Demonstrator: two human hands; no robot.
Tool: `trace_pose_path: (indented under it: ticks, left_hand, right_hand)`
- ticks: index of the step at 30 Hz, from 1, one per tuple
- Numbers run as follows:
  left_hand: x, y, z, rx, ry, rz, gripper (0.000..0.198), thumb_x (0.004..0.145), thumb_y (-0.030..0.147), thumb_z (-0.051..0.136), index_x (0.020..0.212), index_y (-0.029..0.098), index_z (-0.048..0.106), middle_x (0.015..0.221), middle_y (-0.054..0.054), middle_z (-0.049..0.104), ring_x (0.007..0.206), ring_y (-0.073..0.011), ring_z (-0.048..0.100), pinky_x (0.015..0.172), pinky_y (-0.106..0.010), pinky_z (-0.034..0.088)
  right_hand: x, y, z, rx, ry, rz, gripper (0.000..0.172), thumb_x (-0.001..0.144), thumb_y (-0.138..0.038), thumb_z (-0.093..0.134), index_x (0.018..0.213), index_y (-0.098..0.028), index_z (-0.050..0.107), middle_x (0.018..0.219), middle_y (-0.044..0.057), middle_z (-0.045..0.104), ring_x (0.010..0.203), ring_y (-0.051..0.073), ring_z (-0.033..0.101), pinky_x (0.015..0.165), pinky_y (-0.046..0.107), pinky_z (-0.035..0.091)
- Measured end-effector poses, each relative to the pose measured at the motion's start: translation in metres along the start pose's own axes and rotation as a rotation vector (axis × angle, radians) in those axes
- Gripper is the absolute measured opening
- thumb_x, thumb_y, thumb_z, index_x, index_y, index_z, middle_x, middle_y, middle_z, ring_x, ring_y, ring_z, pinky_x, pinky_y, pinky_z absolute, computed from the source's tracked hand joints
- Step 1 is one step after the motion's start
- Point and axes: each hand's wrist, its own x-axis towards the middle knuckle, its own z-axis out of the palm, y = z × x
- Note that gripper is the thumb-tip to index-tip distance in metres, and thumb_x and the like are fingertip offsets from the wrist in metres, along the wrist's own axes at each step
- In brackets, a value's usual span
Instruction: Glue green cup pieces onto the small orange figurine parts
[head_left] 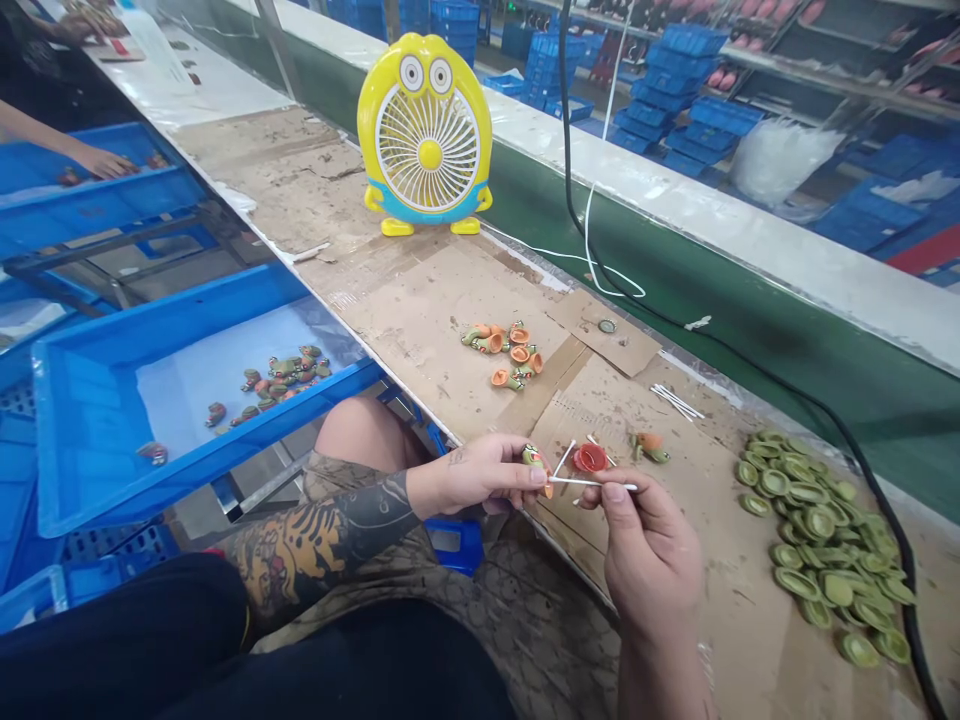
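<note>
My left hand (491, 472) pinches a small green-and-orange painted figurine (533, 458) above the table's near edge. In my right hand (646, 545) a white cotton swab (581, 482) lies between thumb and fingers, its far tip against or very close to the figurine. Just beyond my hands sits a small red cup (590, 457) with other swabs beside it. Another green-and-orange figurine (649, 446) lies to the right of the cup. A cluster of similar figurines (504, 347) rests on the cardboard farther back.
At right is a heap of green oval pieces (817, 530), and several cotton swabs (677, 402) lie nearby. A yellow fan (429, 140) stands on the table. A black cable (787, 385) runs along the right. At left, a blue tray (97, 420) holds figurines; another person's hand (105, 162) reaches into a farther tray.
</note>
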Motion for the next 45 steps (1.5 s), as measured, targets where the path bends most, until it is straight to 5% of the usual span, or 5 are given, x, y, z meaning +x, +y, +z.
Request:
trace_pose_path:
  ticks: [12,17,22,31,45]
  left_hand:
    - [-0.006,0.007,0.002,-0.02,0.068,-0.004,0.046,0.073,0.05,0.087,0.091,0.013,0.065,0.072,-0.001,0.061,0.061,-0.0105,0.054,0.047,-0.017,0.037]
    - [-0.013,0.011,-0.002,-0.008,0.074,0.026,0.041,0.075,0.043,0.086,0.096,0.015,0.065,0.074,0.001,0.06,0.063,-0.0112,0.057,0.054,-0.021,0.046]
    - [-0.015,0.016,0.002,-0.02,0.077,0.057,0.04,0.076,0.042,0.086,0.097,0.016,0.064,0.073,0.001,0.059,0.064,-0.0119,0.057,0.052,-0.02,0.046]
    - [-0.01,0.009,0.012,0.0,0.011,0.071,0.046,0.072,0.04,0.09,0.103,0.015,0.066,0.08,-0.001,0.063,0.067,-0.0114,0.058,0.05,-0.019,0.038]
    - [-0.015,0.006,0.021,-0.148,0.052,0.116,0.05,0.062,0.029,0.097,0.103,0.014,0.073,0.078,0.001,0.064,0.069,-0.0088,0.055,0.062,-0.021,0.041]
  right_hand:
    - [0.027,0.032,-0.036,-0.568,0.087,-0.08,0.045,0.097,-0.05,0.053,0.118,-0.016,0.071,0.102,0.011,0.072,0.091,0.025,0.065,0.084,0.039,0.05]
    - [0.027,0.046,-0.11,-1.094,0.49,0.033,0.048,0.087,-0.035,0.051,0.121,-0.007,0.071,0.106,0.023,0.066,0.101,0.038,0.06,0.088,0.053,0.046]
    - [0.007,0.067,-0.168,-1.301,0.349,0.279,0.045,0.075,-0.029,0.054,0.108,-0.01,0.079,0.092,0.024,0.07,0.088,0.044,0.063,0.079,0.057,0.047]
    - [-0.016,0.059,-0.135,-0.891,-0.054,0.313,0.054,0.087,-0.055,0.044,0.112,-0.017,0.072,0.11,0.015,0.073,0.104,0.033,0.067,0.092,0.044,0.052]
    - [-0.017,0.05,-0.106,-0.92,0.039,0.231,0.04,0.081,-0.051,0.057,0.096,-0.019,0.075,0.103,0.014,0.07,0.083,0.03,0.067,0.083,0.05,0.053]
